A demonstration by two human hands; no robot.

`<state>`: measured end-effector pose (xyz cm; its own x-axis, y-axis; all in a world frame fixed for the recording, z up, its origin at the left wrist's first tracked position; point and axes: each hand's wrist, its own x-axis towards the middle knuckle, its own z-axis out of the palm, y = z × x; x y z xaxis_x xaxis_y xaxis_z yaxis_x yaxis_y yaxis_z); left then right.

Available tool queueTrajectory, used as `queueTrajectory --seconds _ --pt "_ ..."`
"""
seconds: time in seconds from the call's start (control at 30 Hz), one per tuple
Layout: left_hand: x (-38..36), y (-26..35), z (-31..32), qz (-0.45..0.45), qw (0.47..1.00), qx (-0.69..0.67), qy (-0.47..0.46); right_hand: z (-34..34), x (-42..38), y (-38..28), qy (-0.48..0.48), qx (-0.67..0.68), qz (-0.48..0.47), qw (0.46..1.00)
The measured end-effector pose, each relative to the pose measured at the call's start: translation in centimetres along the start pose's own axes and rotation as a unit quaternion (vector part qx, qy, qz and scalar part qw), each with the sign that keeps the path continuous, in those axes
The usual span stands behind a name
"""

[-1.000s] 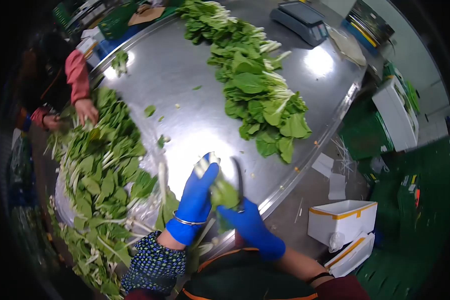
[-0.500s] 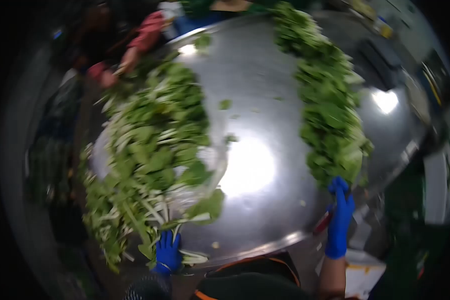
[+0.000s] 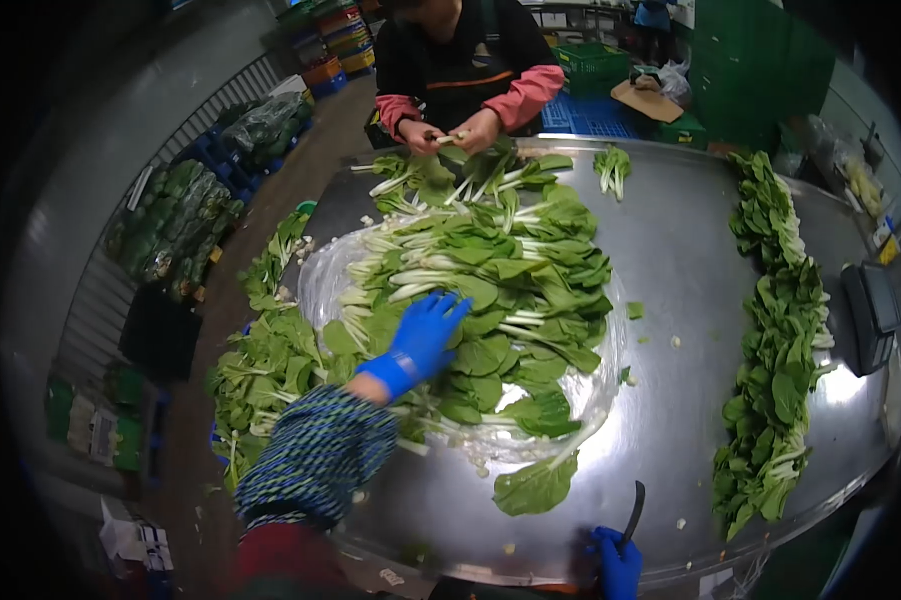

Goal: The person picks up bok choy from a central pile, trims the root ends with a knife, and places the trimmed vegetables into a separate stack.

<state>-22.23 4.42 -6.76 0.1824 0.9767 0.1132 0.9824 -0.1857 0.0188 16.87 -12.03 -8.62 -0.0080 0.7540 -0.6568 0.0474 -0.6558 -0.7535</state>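
My left hand (image 3: 423, 338), in a blue glove, reaches over the middle of a heap of leafy greens with white stalks (image 3: 476, 270), which look like bok choy. Its fingers are stretched out and touch the leaves and stalks. The heap lies partly on clear plastic sheeting (image 3: 321, 285). At the table's near edge my right hand (image 3: 619, 565), also blue-gloved, is closed around a small knife (image 3: 635, 510) whose dark, slightly curved blade points up and away. A single loose leaf (image 3: 537, 484) lies between the heap and the knife.
A long row of greens (image 3: 776, 370) runs along the right of the metal table (image 3: 671, 260). Beyond it stands a dark device (image 3: 871, 315). Across the table a person's hands (image 3: 461, 135) hold a stalk. Crates (image 3: 591, 62) stand behind; more greens (image 3: 261, 370) edge the left.
The view has swung, bringing the person opposite into sight. My left hand has gone from the near table edge onto the heap. My right hand has left the row's near end.
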Motion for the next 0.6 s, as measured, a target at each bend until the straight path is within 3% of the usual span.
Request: queueTrajectory --seconds 0.07,0.2,0.27,0.33,0.47,0.53,0.6 --pt "6.6 -0.4 4.0 0.032 0.989 0.144 0.025 0.0 0.0 -0.7 0.003 -0.002 0.012 1.000" --pt "15.3 -3.3 8.5 -0.001 0.973 0.212 0.090 -0.4 0.3 -0.3 0.036 -0.011 0.003 0.999" --pt "16.1 -4.6 8.8 -0.117 0.974 0.133 -0.140 -0.9 0.3 0.0 0.034 -0.054 -0.004 0.998" --pt "15.2 -5.7 7.7 -0.095 0.962 0.055 -0.249 -1.0 0.3 -0.4 0.034 -0.049 0.007 0.998" --pt "9.5 -7.9 4.4 -0.081 0.987 -0.134 -0.014 -1.4 0.1 -0.3 0.029 -0.022 0.022 0.999" --pt "5.3 -8.2 0.4 -0.073 0.941 -0.300 0.136 -1.1 -0.1 -0.1 0.027 -0.006 0.015 1.000" --pt "0.5 -7.2 -3.6 -0.135 0.891 -0.337 0.273 -0.9 -0.2 0.2 0.016 -0.022 -0.026 0.999"
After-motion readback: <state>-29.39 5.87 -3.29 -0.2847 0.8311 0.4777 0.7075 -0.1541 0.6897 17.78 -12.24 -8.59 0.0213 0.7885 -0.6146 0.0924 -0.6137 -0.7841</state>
